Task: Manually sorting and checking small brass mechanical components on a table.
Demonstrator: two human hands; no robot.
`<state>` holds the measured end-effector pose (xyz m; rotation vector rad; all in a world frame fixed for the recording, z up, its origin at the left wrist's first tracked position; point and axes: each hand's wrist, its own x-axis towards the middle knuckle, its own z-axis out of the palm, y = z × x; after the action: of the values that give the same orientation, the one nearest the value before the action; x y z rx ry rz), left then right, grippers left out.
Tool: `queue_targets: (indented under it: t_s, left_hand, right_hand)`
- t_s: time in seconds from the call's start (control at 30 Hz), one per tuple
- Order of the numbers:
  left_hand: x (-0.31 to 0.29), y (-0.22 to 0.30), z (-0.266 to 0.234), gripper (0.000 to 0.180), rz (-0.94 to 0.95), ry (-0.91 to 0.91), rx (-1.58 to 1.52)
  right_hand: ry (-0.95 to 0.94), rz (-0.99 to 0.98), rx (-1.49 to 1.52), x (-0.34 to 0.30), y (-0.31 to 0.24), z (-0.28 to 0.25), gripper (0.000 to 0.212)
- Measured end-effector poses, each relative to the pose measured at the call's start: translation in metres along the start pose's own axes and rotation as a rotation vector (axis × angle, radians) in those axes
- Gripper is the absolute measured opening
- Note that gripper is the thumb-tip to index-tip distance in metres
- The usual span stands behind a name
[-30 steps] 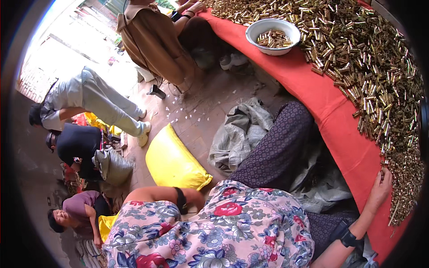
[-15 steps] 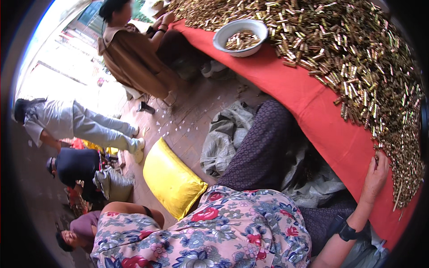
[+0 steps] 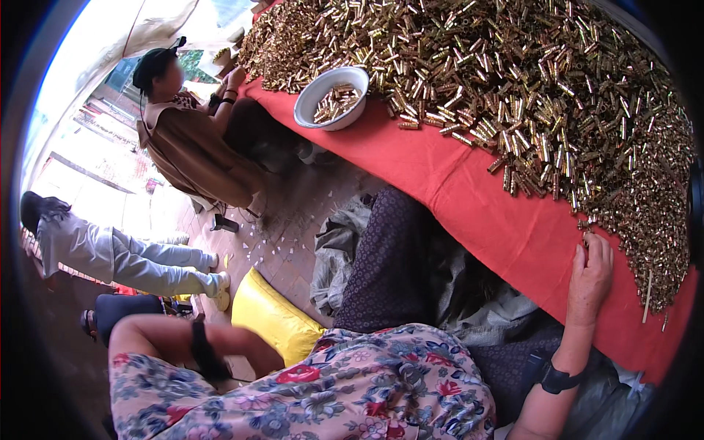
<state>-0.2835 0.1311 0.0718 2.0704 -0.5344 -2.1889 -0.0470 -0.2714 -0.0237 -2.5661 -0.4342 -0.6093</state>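
My right hand [image 3: 592, 273], with a dark band on its wrist, rests on the red cloth [image 3: 484, 213] at the edge of a heap of small brass-coloured metal pieces [image 3: 645, 227]. Its fingers are bent and drawn together at the tips; what is between them is too small to make out. Larger brass-coloured tubes [image 3: 506, 81] spread over the cloth farther off. My left hand [image 3: 253, 353] is bent in toward my lap, beside a yellow sack. It is smeared by motion, and its fingers do not show clearly.
A white bowl [image 3: 331, 99] holding brass-coloured tubes sits near the cloth's edge. The yellow sack [image 3: 271, 312] and grey woven sacks [image 3: 337, 257] lie on the floor. One person [image 3: 194, 150] sits along the cloth; another [image 3: 117, 246] stands at the left.
My left arm has come up and bent inward, bringing the hand into view. My right hand stays at the heap's edge. The whole view has shifted, and the bowl appears farther left.
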Motion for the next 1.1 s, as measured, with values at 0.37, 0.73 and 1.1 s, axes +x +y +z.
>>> queue_targets:
  t_s: [0.37,0.73,1.1]
  left_hand:
    - [-0.139,0.095,-0.217,0.03,0.351,1.037,0.574]
    - [-0.212,0.127,-0.268,0.036,0.789,1.139,0.014]
    - [-0.111,0.082,-0.332,0.027,0.91,1.552,-0.3]
  right_hand:
    - [0.042,0.087,-0.034,-0.002,0.002,0.005,0.016]
    - [0.101,0.08,0.051,-0.004,0.001,0.004,0.016]
    - [0.17,0.19,0.34,-0.003,-0.008,0.002,0.017]
